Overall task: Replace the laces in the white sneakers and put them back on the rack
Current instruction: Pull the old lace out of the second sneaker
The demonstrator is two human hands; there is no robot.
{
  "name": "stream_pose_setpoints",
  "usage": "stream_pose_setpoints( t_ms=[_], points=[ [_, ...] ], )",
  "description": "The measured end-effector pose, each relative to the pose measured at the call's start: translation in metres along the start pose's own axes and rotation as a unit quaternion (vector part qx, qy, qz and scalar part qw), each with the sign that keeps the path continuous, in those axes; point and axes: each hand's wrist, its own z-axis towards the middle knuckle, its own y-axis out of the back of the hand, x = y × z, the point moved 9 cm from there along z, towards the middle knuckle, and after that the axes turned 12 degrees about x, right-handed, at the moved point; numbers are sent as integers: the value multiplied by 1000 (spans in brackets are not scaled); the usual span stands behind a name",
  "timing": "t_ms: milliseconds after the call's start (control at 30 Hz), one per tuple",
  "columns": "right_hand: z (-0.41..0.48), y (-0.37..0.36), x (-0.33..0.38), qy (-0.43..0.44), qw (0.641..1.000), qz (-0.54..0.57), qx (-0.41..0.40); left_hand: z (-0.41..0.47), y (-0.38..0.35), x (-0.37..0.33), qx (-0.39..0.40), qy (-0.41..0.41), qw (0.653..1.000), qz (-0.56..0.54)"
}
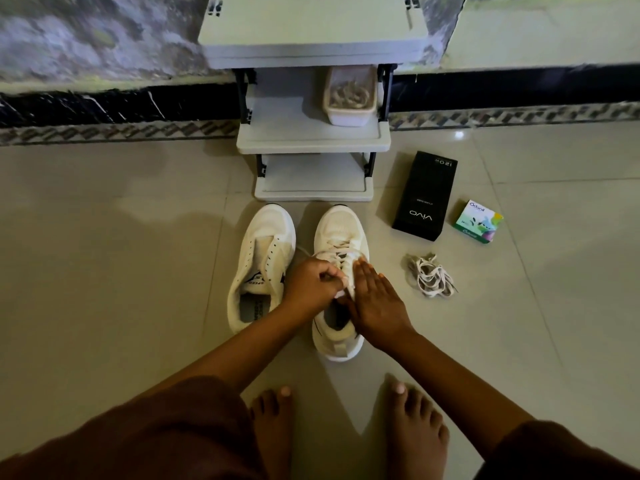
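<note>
Head view: your left hand (pixel 311 289) is curled up, pinching the lace (pixel 346 258) on the sneaker (pixel 341 223). Right hand (pixel 375 301) lies flat, fingers straight, against it.

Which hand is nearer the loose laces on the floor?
Right. The right hand lies flat on the sneaker, toward the loose laces; the left hand pinches a lace farther away.
</note>
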Motion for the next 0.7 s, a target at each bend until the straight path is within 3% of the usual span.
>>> stream_pose_setpoints(
  t_ms=[67, 100, 133, 200, 233, 300, 367, 400, 467, 500, 533, 633, 700],
  points=[
    [1, 0, 1, 1, 1000, 3, -1, -3, 4, -2, 2, -19, 1000, 18],
    [2, -1, 2, 2, 1000, 4, 0, -6, 6, -9, -5, -63, 992, 111],
    [2, -1, 2, 3, 1000, 5, 0, -10, 6, -18, -20, -120, 963, 241],
    [2, 0, 1, -1, 1000, 7, -1, -22, -2, -31, -58, -219, 853, 471],
    [1, 1, 1, -2, 1000, 9, 0, -28, -8, -33, -67, -250, 807, 531],
    [1, 0, 1, -1, 1000, 8, 6, -34, -16, -32, -74, -271, 774, 567],
    [2, 0, 2, -2, 1000, 5, 8, -34, -13, -33, -91, -263, 786, 552],
    [2, 0, 1, -3, 1000, 1, 7, -31, -9, -36, -89, -254, 818, 508],
    [1, 0, -1, -6, 1000, -7, 9, -20, 7, -32, -42, -191, 932, 305],
    [1, 0, -1, -5, 1000, -8, 11, -13, 9, -23, -9, -141, 972, 188],
    [0, 0, -2, -1, 1000, -11, 12, -10, 6, -16, 25, -104, 989, 98],
    [0, 3, 1, 1, 1000, -22, 9, -13, -1, -8, 50, -77, 995, 36],
    [1, 3, 2, 2, 1000, -25, 14, -16, 3, -13, 26, -95, 978, 183]
  ],
)
